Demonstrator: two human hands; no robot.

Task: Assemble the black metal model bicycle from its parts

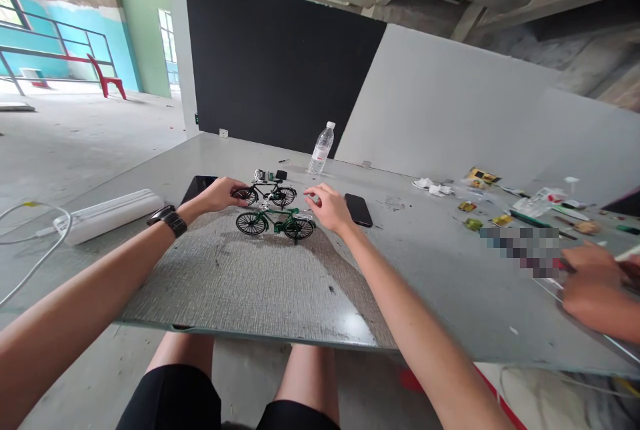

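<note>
The green toy bicycle stands upright on the table, and the black toy bicycle stands just behind it. The left hand appears to grasp the black one at its left-side wheel, between thumb and fingers. The right hand is released: its fingers are curved, near the rear of the green one, and seem to hold nothing. A phone lies to the right of the green one, and a bottle stands farther behind. I judge that the step in hand is handling the black one; moving it calls for a light grip, without knocking the green one.
</note>
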